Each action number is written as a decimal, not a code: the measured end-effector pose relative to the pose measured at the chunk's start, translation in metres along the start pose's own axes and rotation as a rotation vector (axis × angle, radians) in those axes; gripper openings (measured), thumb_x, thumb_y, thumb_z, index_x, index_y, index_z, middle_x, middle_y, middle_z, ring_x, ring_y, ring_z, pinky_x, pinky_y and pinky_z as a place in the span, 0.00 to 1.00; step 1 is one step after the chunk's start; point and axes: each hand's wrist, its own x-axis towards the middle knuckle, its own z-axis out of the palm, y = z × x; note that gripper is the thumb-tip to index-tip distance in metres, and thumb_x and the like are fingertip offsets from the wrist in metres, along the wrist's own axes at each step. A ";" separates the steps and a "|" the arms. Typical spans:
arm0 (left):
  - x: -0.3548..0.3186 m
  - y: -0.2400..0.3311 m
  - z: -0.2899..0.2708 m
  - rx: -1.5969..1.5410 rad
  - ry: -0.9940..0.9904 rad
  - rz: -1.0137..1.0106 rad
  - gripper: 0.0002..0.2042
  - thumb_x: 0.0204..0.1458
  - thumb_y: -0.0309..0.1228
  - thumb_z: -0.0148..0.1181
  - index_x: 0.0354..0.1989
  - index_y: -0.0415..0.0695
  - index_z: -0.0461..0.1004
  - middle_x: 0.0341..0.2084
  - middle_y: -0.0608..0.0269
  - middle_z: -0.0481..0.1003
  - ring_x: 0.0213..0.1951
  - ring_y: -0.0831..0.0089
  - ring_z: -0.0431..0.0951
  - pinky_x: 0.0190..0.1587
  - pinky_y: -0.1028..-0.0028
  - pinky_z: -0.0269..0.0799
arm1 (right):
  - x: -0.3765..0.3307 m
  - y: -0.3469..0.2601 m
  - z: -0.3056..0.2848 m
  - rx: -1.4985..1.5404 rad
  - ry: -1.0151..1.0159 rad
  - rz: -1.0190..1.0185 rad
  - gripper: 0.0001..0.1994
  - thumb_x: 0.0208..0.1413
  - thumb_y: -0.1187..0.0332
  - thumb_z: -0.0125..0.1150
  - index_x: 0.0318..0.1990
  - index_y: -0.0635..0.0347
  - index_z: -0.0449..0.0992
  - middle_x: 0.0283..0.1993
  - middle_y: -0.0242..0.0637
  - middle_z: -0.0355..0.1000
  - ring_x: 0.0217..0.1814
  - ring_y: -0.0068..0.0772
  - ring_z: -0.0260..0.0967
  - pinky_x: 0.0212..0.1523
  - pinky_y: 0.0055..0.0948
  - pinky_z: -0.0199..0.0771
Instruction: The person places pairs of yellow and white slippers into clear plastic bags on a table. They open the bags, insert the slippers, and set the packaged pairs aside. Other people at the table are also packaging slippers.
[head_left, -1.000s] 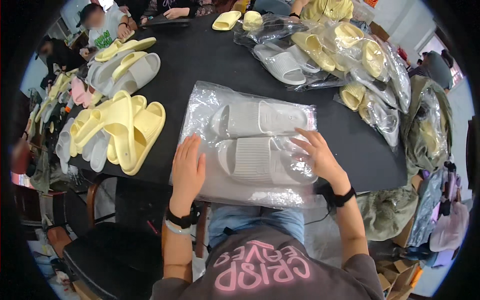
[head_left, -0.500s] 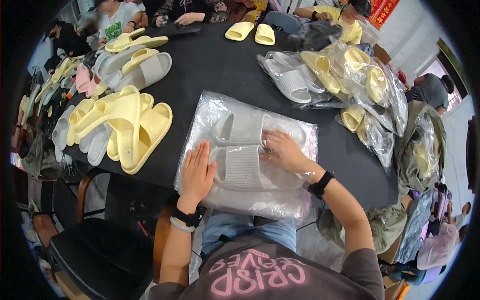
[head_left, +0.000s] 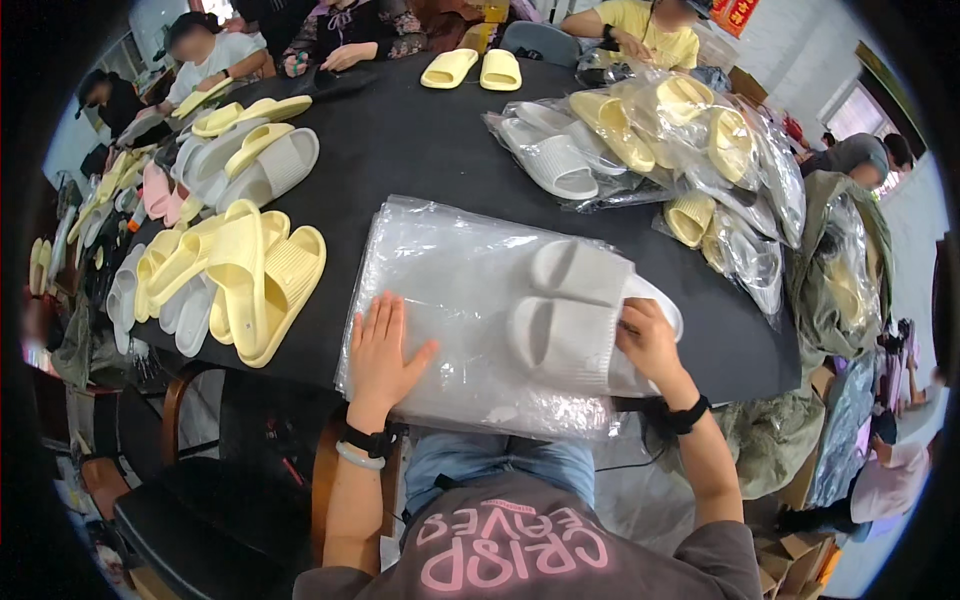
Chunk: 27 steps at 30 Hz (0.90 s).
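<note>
A pair of light grey slide slippers (head_left: 575, 335) lies side by side at the right part of a stack of clear plastic bags (head_left: 450, 250), toe ends to the left. Their heel ends reach past the stack's right edge. My right hand (head_left: 648, 338) has its fingers curled into the foot openings, gripping the pair. Spread flat on the left part of the bags, my left hand (head_left: 385, 355) holds nothing and presses down on the film. Whether film still covers the slippers is hard to tell.
Loose yellow slippers (head_left: 260, 285) and grey slippers (head_left: 285, 160) are heaped at the left of the black table (head_left: 400, 130). Bagged slippers (head_left: 640, 140) pile at the right. A yellow pair (head_left: 475, 70) stands at the far edge. Several people sit around; a black chair (head_left: 210, 530) stands at lower left.
My right hand has moved right, and the grey slippers have shifted right with it, toward the stack's edge. My left hand stays flat on the bags. The whole view has shifted slightly.
</note>
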 end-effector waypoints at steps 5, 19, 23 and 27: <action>0.000 0.011 -0.011 0.027 -0.069 0.007 0.41 0.53 0.56 0.58 0.69 0.42 0.57 0.69 0.45 0.55 0.71 0.52 0.51 0.71 0.51 0.39 | -0.046 0.047 -0.036 -0.095 0.200 0.267 0.12 0.47 0.76 0.62 0.42 0.65 0.77 0.47 0.47 0.74 0.48 0.50 0.71 0.45 0.37 0.73; -0.024 -0.016 0.022 -0.217 0.010 0.102 0.34 0.55 0.53 0.54 0.64 0.40 0.65 0.66 0.47 0.60 0.69 0.51 0.55 0.69 0.54 0.47 | 0.006 -0.164 0.000 0.427 0.159 0.080 0.21 0.54 0.69 0.59 0.54 0.68 0.64 0.48 0.55 0.67 0.47 0.60 0.69 0.44 0.47 0.72; -0.016 -0.007 0.008 0.039 -0.034 0.120 0.25 0.50 0.35 0.59 0.58 0.38 0.71 0.64 0.48 0.64 0.68 0.47 0.57 0.71 0.46 0.35 | 0.028 -0.164 0.073 0.410 0.151 0.256 0.15 0.56 0.70 0.58 0.48 0.65 0.65 0.46 0.51 0.67 0.39 0.58 0.71 0.36 0.48 0.73; -0.010 0.000 -0.005 -0.056 -0.026 0.066 0.26 0.54 0.32 0.55 0.62 0.36 0.65 0.67 0.45 0.59 0.70 0.48 0.54 0.71 0.49 0.39 | 0.031 -0.142 0.084 0.288 0.166 0.243 0.21 0.56 0.68 0.60 0.57 0.63 0.66 0.55 0.49 0.67 0.49 0.55 0.71 0.45 0.43 0.75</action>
